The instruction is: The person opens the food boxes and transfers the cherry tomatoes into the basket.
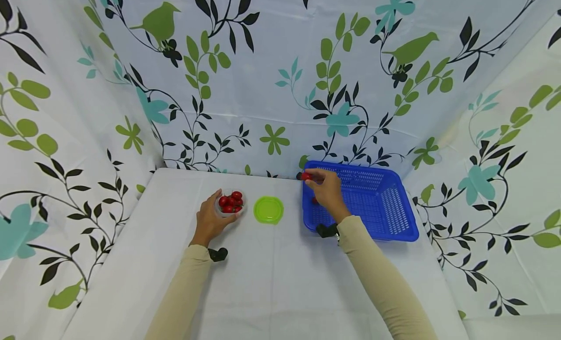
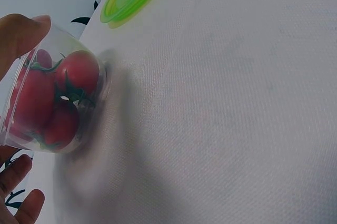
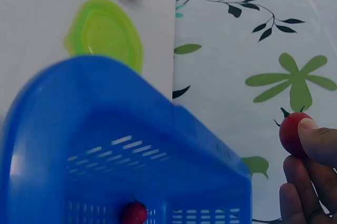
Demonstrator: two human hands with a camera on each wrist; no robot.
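My left hand (image 1: 211,220) grips a clear plastic container (image 2: 87,129) from its side, thumb and fingers around the wall. Several cherry tomatoes (image 1: 231,202) with green stems fill it. Over the left part of a blue plastic basket (image 1: 381,233), my right hand (image 1: 326,188) pinches one cherry tomato (image 3: 293,133) between thumb and fingers. Another cherry tomato (image 3: 134,212) lies inside the basket, partly hidden by the right hand in the head view.
A green lid (image 1: 269,210) lies flat on the white-covered table (image 1: 271,281) between container and basket. Behind the table's far edge hangs a curtain (image 1: 263,86) printed with leaves and birds; more of it borders both sides.
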